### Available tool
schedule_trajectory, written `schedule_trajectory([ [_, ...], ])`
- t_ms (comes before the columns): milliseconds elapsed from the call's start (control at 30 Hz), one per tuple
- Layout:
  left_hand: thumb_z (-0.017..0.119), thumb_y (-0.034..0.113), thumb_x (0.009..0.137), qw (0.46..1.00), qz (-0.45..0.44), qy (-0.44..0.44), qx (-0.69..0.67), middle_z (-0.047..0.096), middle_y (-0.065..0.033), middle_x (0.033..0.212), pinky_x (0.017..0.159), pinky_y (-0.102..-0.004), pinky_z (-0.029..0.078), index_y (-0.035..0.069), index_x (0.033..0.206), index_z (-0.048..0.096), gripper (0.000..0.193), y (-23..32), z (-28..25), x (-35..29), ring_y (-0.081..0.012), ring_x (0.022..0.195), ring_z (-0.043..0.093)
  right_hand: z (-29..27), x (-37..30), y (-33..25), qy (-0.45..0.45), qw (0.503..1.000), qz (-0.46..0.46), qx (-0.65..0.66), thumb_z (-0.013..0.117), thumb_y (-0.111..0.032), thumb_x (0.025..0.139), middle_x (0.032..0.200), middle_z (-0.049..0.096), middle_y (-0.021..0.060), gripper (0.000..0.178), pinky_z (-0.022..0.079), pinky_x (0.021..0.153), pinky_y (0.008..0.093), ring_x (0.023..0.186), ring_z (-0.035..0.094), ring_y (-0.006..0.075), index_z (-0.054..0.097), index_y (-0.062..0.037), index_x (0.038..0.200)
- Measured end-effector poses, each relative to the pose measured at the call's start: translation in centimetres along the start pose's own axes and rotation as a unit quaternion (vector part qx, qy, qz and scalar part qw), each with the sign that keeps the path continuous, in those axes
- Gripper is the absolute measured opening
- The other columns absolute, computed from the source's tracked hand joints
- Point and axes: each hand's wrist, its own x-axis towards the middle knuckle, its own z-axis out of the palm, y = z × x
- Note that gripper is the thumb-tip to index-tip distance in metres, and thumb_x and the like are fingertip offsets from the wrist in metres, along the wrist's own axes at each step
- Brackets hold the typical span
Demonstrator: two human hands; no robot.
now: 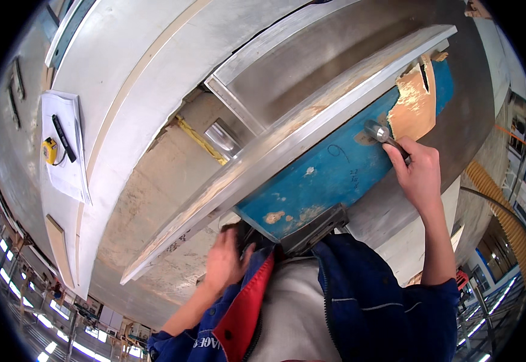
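My right hand [417,166] is closed round the dark handle of a hammer [376,130], whose shiny metal head rests over the blue panel [335,169]. The blue paint is chipped in several spots, with handwritten marks on it. Just beyond the hammer, a torn brown sheet [417,102] with a ragged edge lies over the panel's far right end. My left hand [225,260] is low, near the panel's close left corner, beside a dark object [248,235] partly hidden by my jacket. Its fingers are blurred, so its grip is unclear.
A long metal-edged board [311,130] runs diagonally behind the blue panel. Further left are a metal cylinder [222,137], yellow strap [199,140], papers [64,151] with a black marker [64,137], and a yellow tape measure [50,151]. A ribbed tan hose [504,211] hangs at right.
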Motion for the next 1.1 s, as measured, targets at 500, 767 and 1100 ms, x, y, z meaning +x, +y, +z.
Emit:
schedule_trajectory([
  [500,0.067,0.025,0.083,0.997,0.048,-0.009,-0.052,0.067,-0.0184,0.076,0.064,-0.0435,0.053,0.004,0.089,0.07,0.022,-7.4,6.3,1.9,-0.0369,0.068,0.064,-0.8,0.4,0.2,-0.035,0.999,-0.009,0.034,0.069,-0.018,0.087,0.061,0.054,0.0197,0.023,0.04,0.048,0.0353,0.049,0.051,0.0318,0.063,0.0032,0.079],
  [767,0.068,0.019,0.084,0.989,0.111,0.009,-0.098,0.066,-0.0176,0.075,0.057,-0.0379,0.05,0.003,0.091,0.069,0.018,-7.7,6.0,2.6,-0.0352,0.062,0.062,-0.7,0.6,0.3,-0.032,0.999,-0.026,0.03,0.07,-0.017,0.086,0.06,0.054,0.0197,0.023,0.04,0.048,0.0356,0.049,0.052,0.0326,0.063,0.0027,0.078],
  [1100,0.059,0.028,0.091,0.993,0.025,-0.072,-0.095,0.067,-0.0217,0.085,0.068,-0.0433,0.05,0.002,0.096,0.068,0.027,-7.1,5.6,2.6,-0.0406,0.077,0.062,-1.2,0.3,0.4,-0.034,0.997,-0.037,0.067,0.068,-0.018,0.088,0.059,0.054,0.0187,0.022,0.043,0.049,0.0351,0.049,0.054,0.0295,0.064,0.0027,0.08],
])
